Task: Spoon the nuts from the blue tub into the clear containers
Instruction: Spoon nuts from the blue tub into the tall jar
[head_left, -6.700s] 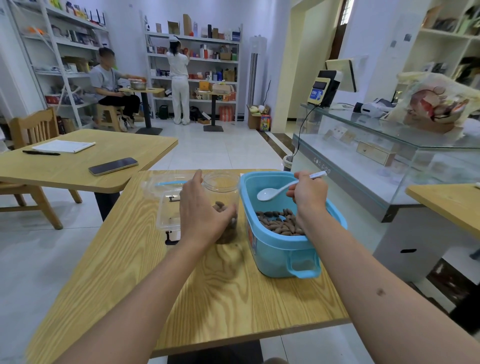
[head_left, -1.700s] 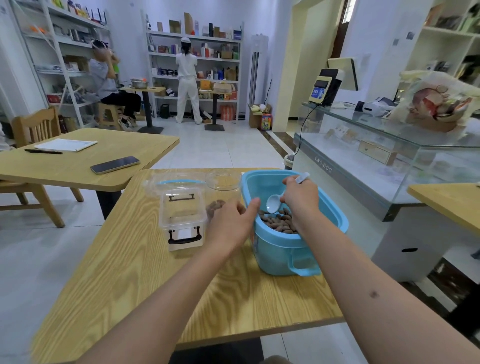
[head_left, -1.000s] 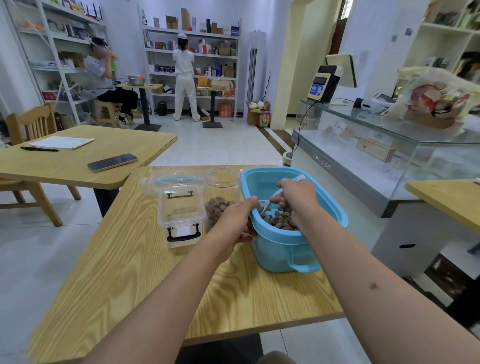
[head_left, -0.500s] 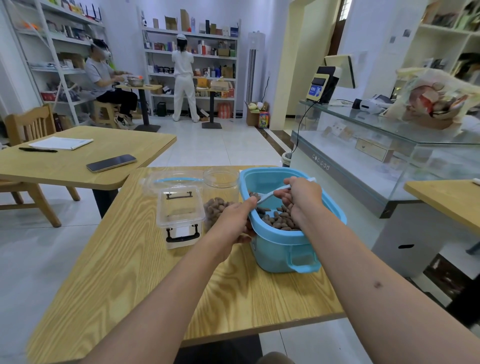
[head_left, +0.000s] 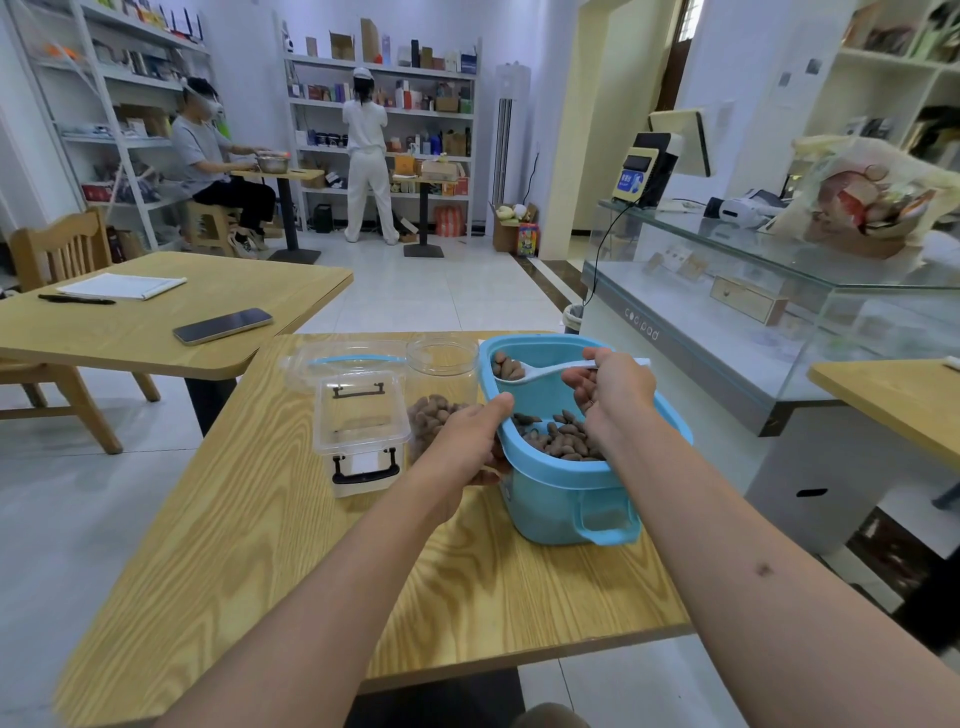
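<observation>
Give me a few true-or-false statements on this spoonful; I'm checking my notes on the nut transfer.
1. The white spoon carries nuts. True.
2. The left hand holds the spoon. False: the right hand holds it; the left hand grips the clear round jar.
3. The round jar is empty. False: it already holds nuts.
4. The clear box with black latches holds no nuts. True.
5. The blue tub is empty. False: nuts still lie in it.
</observation>
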